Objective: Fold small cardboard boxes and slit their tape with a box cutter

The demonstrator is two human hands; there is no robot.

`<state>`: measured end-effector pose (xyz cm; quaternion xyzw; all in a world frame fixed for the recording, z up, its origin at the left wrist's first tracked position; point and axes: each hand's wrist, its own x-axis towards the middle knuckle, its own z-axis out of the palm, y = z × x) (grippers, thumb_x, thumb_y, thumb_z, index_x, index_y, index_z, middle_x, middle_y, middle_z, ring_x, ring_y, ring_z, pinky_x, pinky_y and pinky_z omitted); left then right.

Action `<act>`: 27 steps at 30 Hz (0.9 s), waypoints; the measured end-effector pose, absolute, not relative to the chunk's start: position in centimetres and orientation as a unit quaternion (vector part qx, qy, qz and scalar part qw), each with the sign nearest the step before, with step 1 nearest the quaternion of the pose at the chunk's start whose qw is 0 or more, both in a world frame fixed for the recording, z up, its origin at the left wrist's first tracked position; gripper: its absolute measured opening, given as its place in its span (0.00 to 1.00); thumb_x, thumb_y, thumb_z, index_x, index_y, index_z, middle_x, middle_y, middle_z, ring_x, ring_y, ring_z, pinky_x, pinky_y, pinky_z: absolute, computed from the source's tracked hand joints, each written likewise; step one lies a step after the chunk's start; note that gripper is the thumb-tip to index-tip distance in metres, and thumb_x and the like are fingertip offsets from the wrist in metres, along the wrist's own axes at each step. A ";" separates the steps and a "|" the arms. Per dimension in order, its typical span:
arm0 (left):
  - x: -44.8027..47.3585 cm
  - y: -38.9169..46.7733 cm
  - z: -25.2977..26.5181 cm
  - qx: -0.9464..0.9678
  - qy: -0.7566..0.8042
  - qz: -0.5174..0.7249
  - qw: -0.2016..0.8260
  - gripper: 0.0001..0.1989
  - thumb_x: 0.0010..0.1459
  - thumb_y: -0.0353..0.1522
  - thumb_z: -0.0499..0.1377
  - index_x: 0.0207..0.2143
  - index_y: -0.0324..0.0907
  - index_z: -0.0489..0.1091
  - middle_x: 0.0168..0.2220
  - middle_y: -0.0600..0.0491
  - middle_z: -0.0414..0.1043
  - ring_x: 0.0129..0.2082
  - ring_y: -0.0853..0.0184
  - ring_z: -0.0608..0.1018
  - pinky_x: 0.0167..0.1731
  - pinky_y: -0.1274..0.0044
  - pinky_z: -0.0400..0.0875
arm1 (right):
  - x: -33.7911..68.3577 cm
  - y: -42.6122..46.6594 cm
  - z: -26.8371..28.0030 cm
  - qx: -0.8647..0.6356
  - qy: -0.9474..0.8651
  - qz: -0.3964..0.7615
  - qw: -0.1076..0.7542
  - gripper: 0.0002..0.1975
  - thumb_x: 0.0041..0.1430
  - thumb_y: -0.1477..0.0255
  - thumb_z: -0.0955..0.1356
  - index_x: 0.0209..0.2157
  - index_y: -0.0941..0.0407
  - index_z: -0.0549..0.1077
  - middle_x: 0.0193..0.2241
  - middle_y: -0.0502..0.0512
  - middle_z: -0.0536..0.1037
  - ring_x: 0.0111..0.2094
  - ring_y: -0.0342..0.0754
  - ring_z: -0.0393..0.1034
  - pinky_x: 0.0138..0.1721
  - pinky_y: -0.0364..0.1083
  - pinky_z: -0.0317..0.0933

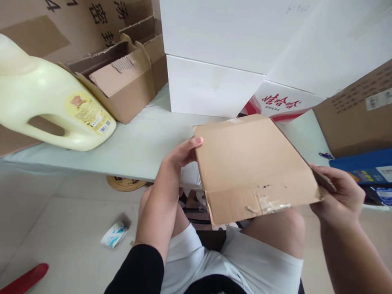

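Arms (157, 208) spread forward, the left hand (185, 151) clasps the carton (254, 159) by its left edge, thumb on top, the right hand (343, 194) curling closed round its right corner, above thighs (275, 228) and counter (143, 130) edge

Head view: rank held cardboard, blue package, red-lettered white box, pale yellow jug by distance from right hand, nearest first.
1. Held cardboard: gripped by the right hand.
2. Blue package: just beyond the hand, at right.
3. Red-lettered white box: farther back, under white boxes.
4. Pale yellow jug: far left.
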<state>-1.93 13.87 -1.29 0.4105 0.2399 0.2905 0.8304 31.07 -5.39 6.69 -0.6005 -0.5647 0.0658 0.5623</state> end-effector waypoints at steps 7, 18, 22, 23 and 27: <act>-1.4 13.3 -0.4 0.471 0.216 0.292 0.804 0.37 0.43 0.57 0.68 0.48 0.40 0.75 0.44 0.44 0.82 0.48 0.51 0.83 0.45 0.66 0.77 | 31.2 -5.6 8.4 -0.515 -0.545 0.362 0.553 0.20 0.52 0.52 0.71 0.39 0.50 0.85 0.40 0.60 0.85 0.42 0.58 0.80 0.41 0.53 0.77; -0.1 12.9 0.4 0.633 0.082 0.126 0.759 0.47 0.42 0.56 0.71 0.60 0.41 0.71 0.51 0.43 0.80 0.56 0.48 0.78 0.53 0.64 0.76 | 29.2 -2.5 7.6 -0.604 -0.408 0.401 0.555 0.23 0.45 0.47 0.76 0.36 0.47 0.76 0.37 0.50 0.81 0.42 0.54 0.78 0.42 0.50 0.73; -0.3 13.0 0.7 0.639 0.072 0.117 0.757 0.49 0.41 0.58 0.70 0.61 0.42 0.71 0.53 0.43 0.80 0.58 0.46 0.77 0.55 0.62 0.74 | 30.2 -2.4 6.9 -0.668 -0.372 0.486 0.424 0.28 0.41 0.41 0.75 0.32 0.50 0.75 0.29 0.55 0.82 0.40 0.63 0.80 0.38 0.55 0.75; -0.4 13.0 0.8 0.640 0.071 0.116 0.756 0.49 0.41 0.59 0.70 0.61 0.42 0.70 0.54 0.43 0.79 0.59 0.45 0.77 0.57 0.61 0.74 | 30.5 -2.5 6.6 -0.681 -0.368 0.493 0.397 0.28 0.38 0.41 0.75 0.30 0.50 0.74 0.29 0.56 0.82 0.41 0.65 0.80 0.38 0.56 0.75; -0.5 13.0 1.1 0.652 0.066 0.148 0.741 0.52 0.42 0.59 0.69 0.65 0.42 0.66 0.59 0.41 0.74 0.64 0.44 0.72 0.63 0.59 0.67 | 31.2 -2.7 6.0 -0.696 -0.389 0.495 0.345 0.29 0.39 0.42 0.75 0.33 0.51 0.75 0.35 0.59 0.84 0.43 0.65 0.81 0.39 0.56 0.77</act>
